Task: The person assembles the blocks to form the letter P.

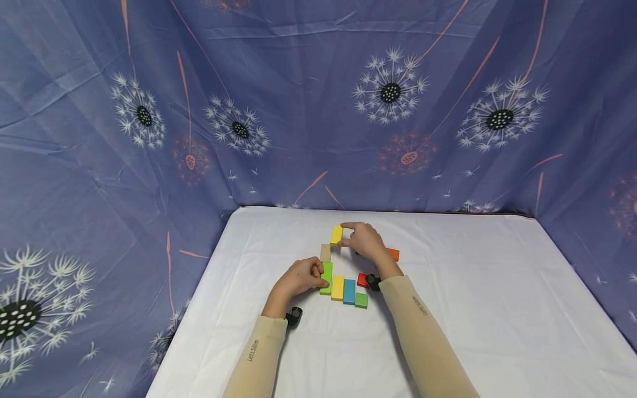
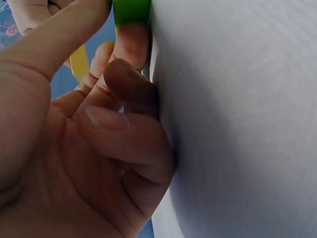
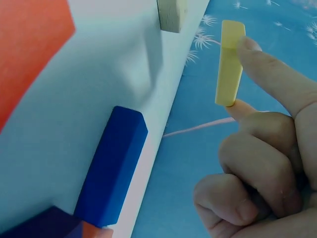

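My right hand (image 1: 365, 241) pinches a yellow block (image 1: 337, 235) between thumb and index finger; the right wrist view shows this block (image 3: 230, 64) held up off the table, other fingers curled. My left hand (image 1: 300, 278) grips a light green block (image 1: 326, 278) at its left side, thumb near one end and fingers at the other. In the left wrist view, part of the green block (image 2: 131, 12) shows at the fingertips. A plain wooden block (image 1: 325, 253) stands just beyond the green one.
Right of the green block, a second yellow block (image 1: 337, 288), a blue block (image 1: 349, 292) and a small green block (image 1: 361, 300) line up. A red block (image 1: 363, 280) and an orange block (image 1: 392, 254) lie partly behind the right arm. A dark blue block (image 3: 113, 166) appears in the right wrist view.
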`<state>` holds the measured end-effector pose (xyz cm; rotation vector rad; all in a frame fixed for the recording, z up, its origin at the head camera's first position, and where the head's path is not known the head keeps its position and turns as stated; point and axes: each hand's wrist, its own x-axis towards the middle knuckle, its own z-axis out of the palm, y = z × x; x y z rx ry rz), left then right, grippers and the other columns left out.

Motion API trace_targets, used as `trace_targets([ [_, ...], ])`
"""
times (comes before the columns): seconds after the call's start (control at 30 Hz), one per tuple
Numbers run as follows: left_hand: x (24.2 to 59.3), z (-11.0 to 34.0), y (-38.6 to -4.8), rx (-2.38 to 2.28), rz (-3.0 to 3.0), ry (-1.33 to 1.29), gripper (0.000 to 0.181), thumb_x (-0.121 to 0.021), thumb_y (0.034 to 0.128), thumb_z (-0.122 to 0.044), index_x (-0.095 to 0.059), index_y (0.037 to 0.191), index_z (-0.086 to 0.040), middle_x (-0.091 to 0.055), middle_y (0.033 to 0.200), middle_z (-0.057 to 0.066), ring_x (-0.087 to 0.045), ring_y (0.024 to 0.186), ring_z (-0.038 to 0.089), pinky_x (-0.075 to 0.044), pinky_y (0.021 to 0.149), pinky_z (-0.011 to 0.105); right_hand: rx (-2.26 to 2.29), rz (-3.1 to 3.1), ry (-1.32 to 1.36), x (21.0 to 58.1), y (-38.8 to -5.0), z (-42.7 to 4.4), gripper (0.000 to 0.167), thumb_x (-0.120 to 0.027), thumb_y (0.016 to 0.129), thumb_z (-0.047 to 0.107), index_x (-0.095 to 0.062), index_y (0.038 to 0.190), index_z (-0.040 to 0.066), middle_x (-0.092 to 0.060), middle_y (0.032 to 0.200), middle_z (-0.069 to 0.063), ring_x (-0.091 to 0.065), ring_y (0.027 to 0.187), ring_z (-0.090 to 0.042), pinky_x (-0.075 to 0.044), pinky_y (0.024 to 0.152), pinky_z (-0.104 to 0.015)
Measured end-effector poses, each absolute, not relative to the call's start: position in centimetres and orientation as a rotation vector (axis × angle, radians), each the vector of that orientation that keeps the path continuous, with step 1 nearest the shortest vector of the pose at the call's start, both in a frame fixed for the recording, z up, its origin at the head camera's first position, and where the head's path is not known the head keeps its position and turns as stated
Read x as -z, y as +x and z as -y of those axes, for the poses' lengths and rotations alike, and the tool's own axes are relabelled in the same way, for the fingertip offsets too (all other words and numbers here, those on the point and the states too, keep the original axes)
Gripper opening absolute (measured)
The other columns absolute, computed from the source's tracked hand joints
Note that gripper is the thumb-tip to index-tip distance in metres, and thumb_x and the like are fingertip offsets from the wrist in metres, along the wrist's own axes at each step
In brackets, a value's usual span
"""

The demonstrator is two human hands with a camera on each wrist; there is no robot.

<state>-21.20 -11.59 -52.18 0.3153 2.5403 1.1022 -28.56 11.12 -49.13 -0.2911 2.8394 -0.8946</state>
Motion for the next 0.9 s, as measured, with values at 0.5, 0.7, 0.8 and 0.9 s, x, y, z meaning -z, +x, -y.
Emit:
trace_targets([
  [0.5,52.1,11.6,-21.1,-1.108,-2.546,0.323,0.03,-0.091,0.0841,-0.02,-0.066,0.097,-0.01,-0.057,0.076,-0.003,-0.05,0.069,0.014,-0.041,0.069,0.029,0.835,-2.866,-0.299,50.0,-30.0,-10.1,0.063,-0.083,0.092,0.04,-0.064,0.15,0.025,-0.078,0.118,-0.014,-0.074,0.101,-0.028,-0.054,0.066,-0.035],
  [0.7,52.1,11.6,-21.1,-1.109,-2.541,0.31,0.03,-0.091,0.0842,-0.019,-0.065,0.097,-0.01,-0.057,0.077,-0.002,-0.05,0.07,0.014,-0.041,0.069,0.029,0.847,-2.835,-0.255,50.5,-30.6,-9.8,0.064,-0.084,0.09,0.041,-0.064,0.149,0.027,-0.077,0.121,-0.012,-0.072,0.103,-0.027,-0.054,0.068,-0.036],
  [0.8,52.0,11.5,-21.1,-1.103,-2.54,0.302,0.03,-0.091,0.0845,-0.02,-0.065,0.097,-0.011,-0.057,0.077,-0.003,-0.05,0.07,0.014,-0.041,0.07,0.029,0.859,-2.813,-0.247,50.7,-30.9,-9.6,0.065,-0.085,0.089,0.041,-0.064,0.149,0.027,-0.079,0.109,-0.01,-0.068,0.087,-0.022,-0.048,0.062,-0.032],
  [0.9,52.0,11.5,-21.1,-1.104,-2.536,0.297,0.029,-0.091,0.0847,-0.02,-0.065,0.097,-0.011,-0.057,0.078,-0.003,-0.05,0.071,0.014,-0.041,0.07,0.029,0.867,-2.79,-0.239,50.9,-31.2,-9.5,0.066,-0.086,0.089,0.042,-0.064,0.15,0.027,-0.076,0.092,-0.008,-0.057,0.071,-0.019,-0.042,0.058,-0.031],
])
